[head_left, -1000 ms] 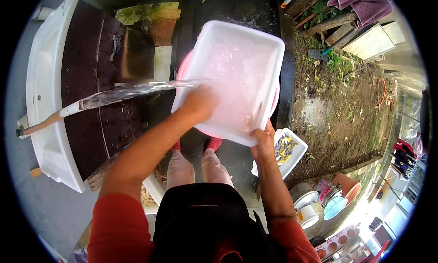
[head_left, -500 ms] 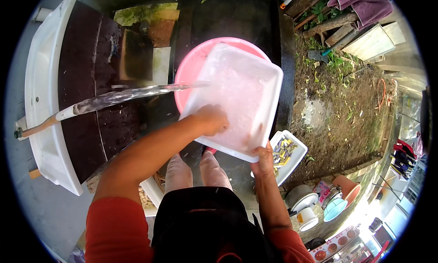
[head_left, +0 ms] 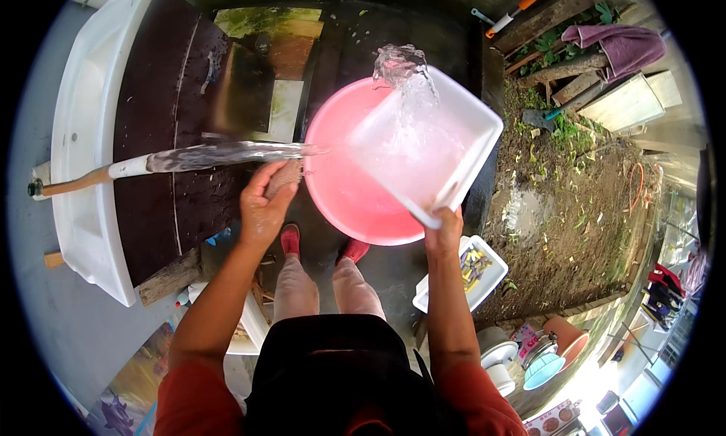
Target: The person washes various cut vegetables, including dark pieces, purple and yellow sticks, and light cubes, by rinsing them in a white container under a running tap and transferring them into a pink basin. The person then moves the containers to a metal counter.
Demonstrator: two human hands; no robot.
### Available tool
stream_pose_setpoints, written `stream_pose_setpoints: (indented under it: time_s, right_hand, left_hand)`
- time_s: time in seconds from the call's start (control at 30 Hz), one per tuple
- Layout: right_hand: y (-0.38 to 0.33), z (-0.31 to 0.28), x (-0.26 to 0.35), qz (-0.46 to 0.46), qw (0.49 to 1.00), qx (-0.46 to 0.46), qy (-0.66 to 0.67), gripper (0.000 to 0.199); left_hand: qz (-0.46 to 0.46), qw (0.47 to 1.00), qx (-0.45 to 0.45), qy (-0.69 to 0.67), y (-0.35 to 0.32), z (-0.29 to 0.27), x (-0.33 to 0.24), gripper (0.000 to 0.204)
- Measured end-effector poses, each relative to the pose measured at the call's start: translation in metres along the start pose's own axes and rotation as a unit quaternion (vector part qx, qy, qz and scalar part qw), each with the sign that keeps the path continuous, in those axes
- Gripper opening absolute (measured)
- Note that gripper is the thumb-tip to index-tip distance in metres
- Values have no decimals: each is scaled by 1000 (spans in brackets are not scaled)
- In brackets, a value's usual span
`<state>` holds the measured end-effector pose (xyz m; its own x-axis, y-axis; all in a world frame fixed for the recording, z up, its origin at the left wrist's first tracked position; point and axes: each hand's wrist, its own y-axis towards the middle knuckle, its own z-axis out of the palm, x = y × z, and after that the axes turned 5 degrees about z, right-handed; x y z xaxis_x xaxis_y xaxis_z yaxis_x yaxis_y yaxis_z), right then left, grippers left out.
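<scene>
My right hand (head_left: 445,233) is closed on the near corner of a white rectangular plastic tray (head_left: 490,130). The tray is tilted over a round pink basin (head_left: 327,180), and water (head_left: 401,65) splashes up and over its far side. Left of the basin, my left hand (head_left: 263,207) holds a brownish scrubbing pad (head_left: 285,176) between thumb and fingers, apart from the tray. A thick stream of water (head_left: 219,156) shoots from a hose (head_left: 83,180) at the left, passes just beyond my left hand and reaches the basin.
At the left is a long white sink (head_left: 83,141) beside a dark wet slab (head_left: 144,126). To my right, a white container (head_left: 491,273) holds several yellow and dark pieces. Soil (head_left: 560,217) lies beyond, with pots and a blue bowl (head_left: 544,369) below it.
My left hand has come out of the tray and moved left with the pad. The tray has tipped and shifted right, spilling water at its far side and uncovering more of the pink basin.
</scene>
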<state>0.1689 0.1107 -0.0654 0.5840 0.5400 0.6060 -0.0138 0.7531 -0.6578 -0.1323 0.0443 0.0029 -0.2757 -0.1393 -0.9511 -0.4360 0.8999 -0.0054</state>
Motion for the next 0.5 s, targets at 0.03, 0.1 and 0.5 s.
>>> stream_pose_setpoints:
  time_s: [0.03,0.1,0.5]
  right_hand:
    - [17,14,-2,-11,999,-11,-33,67]
    - [54,24,-22,-71,991,-4,-111,59]
    - [25,58,6,-109,981,-80,-142,76]
  left_hand:
    - [-39,998,-15,-55,0,-10,-16,35]
    - [-85,992,-40,-89,-1,-35,-32,36]
    - [52,943,-284,165,-7,-273,-77,40]
